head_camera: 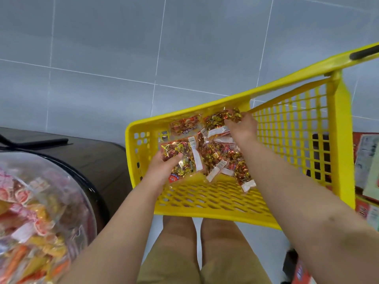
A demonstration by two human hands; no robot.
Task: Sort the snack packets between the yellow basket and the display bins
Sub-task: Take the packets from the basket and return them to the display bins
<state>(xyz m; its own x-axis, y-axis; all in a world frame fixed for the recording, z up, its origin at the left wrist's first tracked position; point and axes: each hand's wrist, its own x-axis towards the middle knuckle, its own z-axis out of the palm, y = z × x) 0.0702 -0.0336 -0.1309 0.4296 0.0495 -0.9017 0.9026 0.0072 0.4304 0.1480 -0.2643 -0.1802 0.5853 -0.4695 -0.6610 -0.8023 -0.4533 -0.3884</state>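
A grey tiled floor with pale grout lines fills the far part of the scene. At the left stands a dark brown unit with a rounded corner, and a flat black bar lies on its top toward the far left. At the right edge sit red printed cartons, one faced with a pale label. In the near right corner, a dark object stands beside another red carton.

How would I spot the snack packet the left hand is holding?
Find the yellow basket, then its left end. There the left hand grips a clear packet of red-and-gold sweets. It is the leftmost packet; the right hand pinches another packet at the far wall.
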